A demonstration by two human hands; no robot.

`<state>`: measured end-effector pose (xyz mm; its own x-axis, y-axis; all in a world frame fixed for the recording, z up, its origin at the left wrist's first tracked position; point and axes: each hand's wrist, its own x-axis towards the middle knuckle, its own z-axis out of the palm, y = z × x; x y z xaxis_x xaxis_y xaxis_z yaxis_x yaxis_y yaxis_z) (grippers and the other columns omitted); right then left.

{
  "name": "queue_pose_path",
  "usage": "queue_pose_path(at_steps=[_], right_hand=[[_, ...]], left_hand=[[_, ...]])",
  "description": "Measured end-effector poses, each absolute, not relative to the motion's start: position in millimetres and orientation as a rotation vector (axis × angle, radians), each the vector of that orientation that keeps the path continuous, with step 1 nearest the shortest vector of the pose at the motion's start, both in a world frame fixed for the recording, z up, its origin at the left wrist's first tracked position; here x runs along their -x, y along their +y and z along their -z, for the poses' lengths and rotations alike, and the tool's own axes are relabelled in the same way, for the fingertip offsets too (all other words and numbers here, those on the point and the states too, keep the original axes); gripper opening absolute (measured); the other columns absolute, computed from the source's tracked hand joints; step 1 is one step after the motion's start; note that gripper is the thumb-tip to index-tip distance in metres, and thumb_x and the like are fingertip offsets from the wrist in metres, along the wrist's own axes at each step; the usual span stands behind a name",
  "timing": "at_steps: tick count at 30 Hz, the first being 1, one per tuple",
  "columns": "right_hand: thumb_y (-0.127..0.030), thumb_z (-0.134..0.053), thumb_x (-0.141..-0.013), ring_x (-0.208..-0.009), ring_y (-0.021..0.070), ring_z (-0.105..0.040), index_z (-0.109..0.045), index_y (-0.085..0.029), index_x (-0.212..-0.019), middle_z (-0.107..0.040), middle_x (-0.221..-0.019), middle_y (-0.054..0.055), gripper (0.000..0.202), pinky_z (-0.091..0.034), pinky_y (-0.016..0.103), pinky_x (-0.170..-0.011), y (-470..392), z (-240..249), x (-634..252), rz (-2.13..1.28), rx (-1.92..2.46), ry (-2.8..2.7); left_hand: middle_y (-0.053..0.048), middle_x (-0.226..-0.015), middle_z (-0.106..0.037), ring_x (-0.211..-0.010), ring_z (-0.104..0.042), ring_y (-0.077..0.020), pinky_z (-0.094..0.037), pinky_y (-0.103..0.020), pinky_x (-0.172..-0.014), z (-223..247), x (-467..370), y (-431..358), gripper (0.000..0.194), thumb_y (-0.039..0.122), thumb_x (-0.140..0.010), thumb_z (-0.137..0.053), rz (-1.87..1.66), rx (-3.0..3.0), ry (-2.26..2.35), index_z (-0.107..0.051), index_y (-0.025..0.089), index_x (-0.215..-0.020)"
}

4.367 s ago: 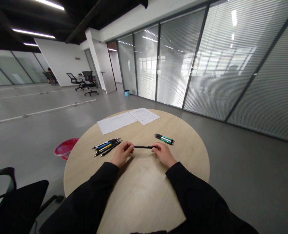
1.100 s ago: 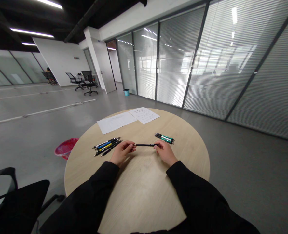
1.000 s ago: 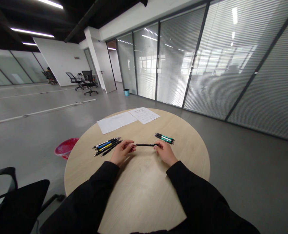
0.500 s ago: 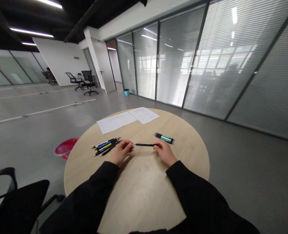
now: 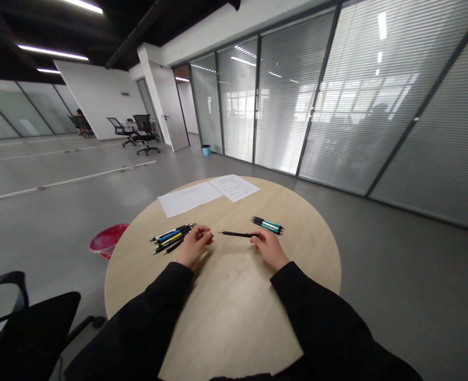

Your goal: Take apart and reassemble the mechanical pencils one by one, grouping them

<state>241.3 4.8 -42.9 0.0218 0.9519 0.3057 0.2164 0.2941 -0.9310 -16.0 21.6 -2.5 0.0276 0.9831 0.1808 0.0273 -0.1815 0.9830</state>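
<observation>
A slim black mechanical pencil [image 5: 236,234] with a thin metal tip is held above the table by my right hand [image 5: 268,246]. Its back end is pinched between the fingers and the tip points left. A short way left of that tip is my left hand [image 5: 196,245], its thumb and fingers drawn together. Whatever may be between those fingertips is too small to make out. Beside my left hand lies a loose pile of pens and pencils [image 5: 174,236], black, blue and yellow. Several green and black pens [image 5: 267,225] lie side by side just beyond my right hand.
The round wooden table [image 5: 234,312] has two sheets of paper, a blank-looking one [image 5: 190,199] and a printed one [image 5: 235,188], at its far edge. A red bin [image 5: 107,239] stands on the floor at the left, near a black chair [image 5: 31,338].
My left hand has come away from the pencil tip and shifted slightly left. The pencil stays in my right hand, which has hardly moved.
</observation>
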Motion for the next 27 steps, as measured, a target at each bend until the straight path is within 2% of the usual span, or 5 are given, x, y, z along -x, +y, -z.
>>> queue_pose_path(at_steps=[5, 10, 20, 27], right_hand=[[-0.032, -0.057, -0.082, -0.059, 0.0148, -0.059, -0.067, -0.018, -0.093, -0.069, -0.079, 0.003, 0.020, -0.046, 0.025, -0.053, 8, 45, -245, -0.810, 1.182, -1.417], [-0.032, -0.057, -0.081, -0.058, 0.0146, -0.059, -0.067, -0.018, -0.092, -0.069, -0.077, 0.003, 0.021, -0.047, 0.026, -0.055, 8, 43, -246, -0.818, 1.175, -1.408], [-0.031, -0.057, -0.079, -0.059, 0.0153, -0.058, -0.067, -0.018, -0.087, -0.067, -0.075, 0.002, 0.018, -0.047, 0.027, -0.057, 8, 44, -245, -0.792, 1.200, -1.423], [-0.031, -0.058, -0.078, -0.059, 0.0153, -0.057, -0.068, -0.019, -0.086, -0.067, -0.074, 0.001, 0.017, -0.046, 0.027, -0.059, 8, 44, -247, -0.789, 1.221, -1.458]], left_hand=[[0.000, -0.070, -0.061, -0.063, -0.055, -0.0161, -0.043, -0.029, -0.062, 0, 20, 21, 0.022, 0.041, -0.081, -0.063, -1.036, -1.973, 1.374, -0.061, 0.019, -0.080], [-0.006, -0.080, -0.064, -0.074, -0.058, -0.0206, -0.043, -0.032, -0.069, 3, 17, 27, 0.012, 0.029, -0.084, -0.058, -0.818, -2.350, 1.450, -0.064, 0.019, -0.082], [-0.010, -0.091, -0.070, -0.084, -0.063, -0.0241, -0.047, -0.036, -0.078, 14, 17, 39, 0.020, 0.024, -0.085, -0.055, -0.755, -2.372, 1.455, -0.070, 0.017, -0.096], [-0.007, -0.096, -0.067, -0.075, -0.060, -0.0192, -0.050, -0.033, -0.073, 13, 18, 29, 0.033, 0.029, -0.082, -0.060, -0.898, -2.253, 1.410, -0.061, 0.017, -0.113]])
